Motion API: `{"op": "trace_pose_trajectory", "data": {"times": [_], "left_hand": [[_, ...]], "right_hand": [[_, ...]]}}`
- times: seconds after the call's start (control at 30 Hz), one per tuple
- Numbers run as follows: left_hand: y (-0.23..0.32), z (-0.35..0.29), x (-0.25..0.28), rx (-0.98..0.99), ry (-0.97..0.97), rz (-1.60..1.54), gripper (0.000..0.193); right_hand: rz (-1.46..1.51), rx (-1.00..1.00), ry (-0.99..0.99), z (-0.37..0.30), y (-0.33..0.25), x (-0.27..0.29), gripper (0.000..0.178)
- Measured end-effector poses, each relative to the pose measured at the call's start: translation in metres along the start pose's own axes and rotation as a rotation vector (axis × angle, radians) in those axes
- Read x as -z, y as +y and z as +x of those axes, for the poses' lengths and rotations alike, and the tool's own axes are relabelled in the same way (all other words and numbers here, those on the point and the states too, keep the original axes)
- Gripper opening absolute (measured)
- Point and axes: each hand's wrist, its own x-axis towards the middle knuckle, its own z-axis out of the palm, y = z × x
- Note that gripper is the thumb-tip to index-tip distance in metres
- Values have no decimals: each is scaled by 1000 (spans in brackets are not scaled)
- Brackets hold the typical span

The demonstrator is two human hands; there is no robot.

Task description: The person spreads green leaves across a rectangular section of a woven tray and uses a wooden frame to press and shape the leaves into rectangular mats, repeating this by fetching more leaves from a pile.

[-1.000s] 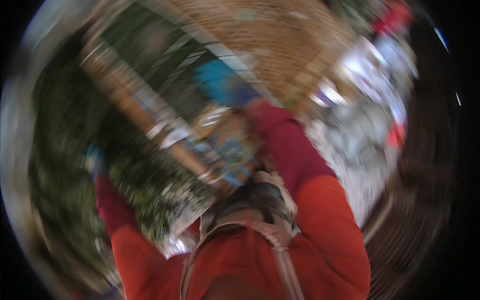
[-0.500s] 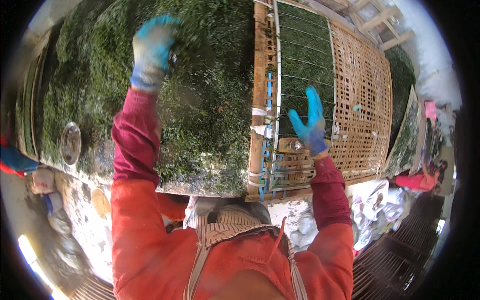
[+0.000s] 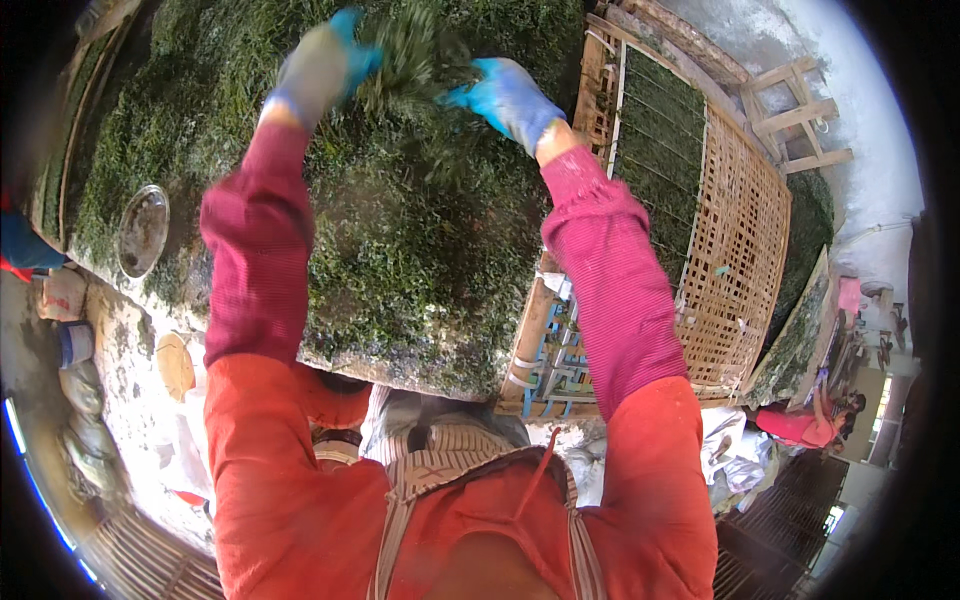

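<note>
We see a blurred clump of green leaves (image 3: 405,65) just right of the left hand (image 3: 322,66) and just left of the right hand (image 3: 510,98), but cannot tell whether either grips it.

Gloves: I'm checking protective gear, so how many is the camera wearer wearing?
2: one glove on the left hand and one on the right hand, both over the spread of green plant matter. Neither is hidden.

No readable lettering, faint red marks on the pale sack (image 3: 62,294) at far left, too small to make out
</note>
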Motion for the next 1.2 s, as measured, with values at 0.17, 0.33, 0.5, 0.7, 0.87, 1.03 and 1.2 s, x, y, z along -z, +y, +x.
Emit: {"op": "trace_pose_trajectory", "data": {"times": [0.17, 0.33, 0.5, 0.7, 0.87, 1.03, 1.2], "left_hand": [[30, -77, 17, 915, -431, -328, 114], [62, -25, 7, 608, -87, -905, 120], [76, 36, -55, 871, -342, -567, 49], [152, -19, -157, 324, -814, 65, 22], [160, -56, -138, 374, -1220, 13, 28], [216, -31, -80, 259, -574, -373, 78], [284, -39, -47, 685, -169, -1948, 70]], "right_hand": [[331, -30, 95, -39, 10, -3, 35], [297, 415, 260, -30, 1, 43, 43], [1181, 246, -105, -26, -138, 48, 25], [696, 78, 148, -33, -130, 169, 18], [396, 83, 228, -51, -152, 197, 21], [66, 22, 262, -86, -153, 202, 24], [108, 52, 73, -180, -104, 137, 38]]}}
